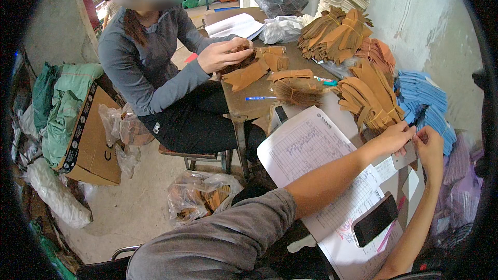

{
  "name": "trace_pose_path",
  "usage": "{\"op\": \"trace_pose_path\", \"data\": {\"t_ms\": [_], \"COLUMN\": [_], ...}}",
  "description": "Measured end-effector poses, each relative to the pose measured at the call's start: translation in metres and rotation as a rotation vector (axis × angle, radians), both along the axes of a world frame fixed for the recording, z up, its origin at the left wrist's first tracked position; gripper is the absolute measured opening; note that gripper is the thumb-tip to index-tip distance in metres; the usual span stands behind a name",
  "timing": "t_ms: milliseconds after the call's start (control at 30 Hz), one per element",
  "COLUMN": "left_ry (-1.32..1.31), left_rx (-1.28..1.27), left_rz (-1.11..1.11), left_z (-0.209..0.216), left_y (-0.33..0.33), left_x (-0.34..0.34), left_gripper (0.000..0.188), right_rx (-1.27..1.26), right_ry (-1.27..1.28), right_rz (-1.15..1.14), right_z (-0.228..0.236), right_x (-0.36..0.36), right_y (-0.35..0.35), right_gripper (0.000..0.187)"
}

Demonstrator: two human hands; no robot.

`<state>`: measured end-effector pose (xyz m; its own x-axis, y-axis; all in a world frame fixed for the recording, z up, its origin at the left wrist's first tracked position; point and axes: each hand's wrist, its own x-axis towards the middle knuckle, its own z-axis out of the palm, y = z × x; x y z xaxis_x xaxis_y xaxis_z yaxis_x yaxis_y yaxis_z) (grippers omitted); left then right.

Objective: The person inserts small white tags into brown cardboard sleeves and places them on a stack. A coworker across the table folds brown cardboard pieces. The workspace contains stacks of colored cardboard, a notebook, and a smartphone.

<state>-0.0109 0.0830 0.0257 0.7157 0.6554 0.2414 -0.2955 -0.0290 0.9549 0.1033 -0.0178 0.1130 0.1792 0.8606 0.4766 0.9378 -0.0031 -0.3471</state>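
At the right of the table, my left hand (392, 139) reaches across the papers with its fingers curled in. My right hand (430, 150) is close beside it, fingertips pinched together. Whatever lies between the fingertips is too small to name. Just beyond my left hand lies a banded bundle of long brown cut pieces (371, 96), perhaps leather or cloth. Behind both hands is a stack of light blue cut pieces (423, 98), with a narrow dark object (417, 115) against it.
Sheets of paper (311, 148) and a phone (375, 221) lie near me. Opposite, a seated person (150, 67) handles brown pieces. More brown bundles (337, 33), a blue pen (260, 98) and a green-capped marker (327, 81) rest on the table. A cardboard box (98, 140) stands left.
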Motion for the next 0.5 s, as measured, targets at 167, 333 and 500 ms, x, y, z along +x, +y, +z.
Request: {"op": "trace_pose_path", "data": {"t_ms": [167, 333, 500], "left_ry": [0.003, 0.029, -0.012], "left_rx": [0.083, 0.042, 0.041], "left_rz": [0.08, 0.091, 0.085], "left_z": [0.0, 0.009, 0.009], "left_y": [-0.009, -0.014, -0.017], "left_x": [-0.003, -0.008, -0.01], "left_gripper": [0.045, 0.041, 0.036], "right_rx": [-0.048, -0.16, -0.2], "right_ry": [0.107, 0.313, 0.291], "right_rz": [0.079, 0.159, 0.169], "right_z": [0.003, 0.011, 0.014], "right_x": [-0.001, 0.002, 0.003], "right_y": [-0.001, -0.008, -0.012], "right_gripper": [0.01, 0.007, 0.007]}}
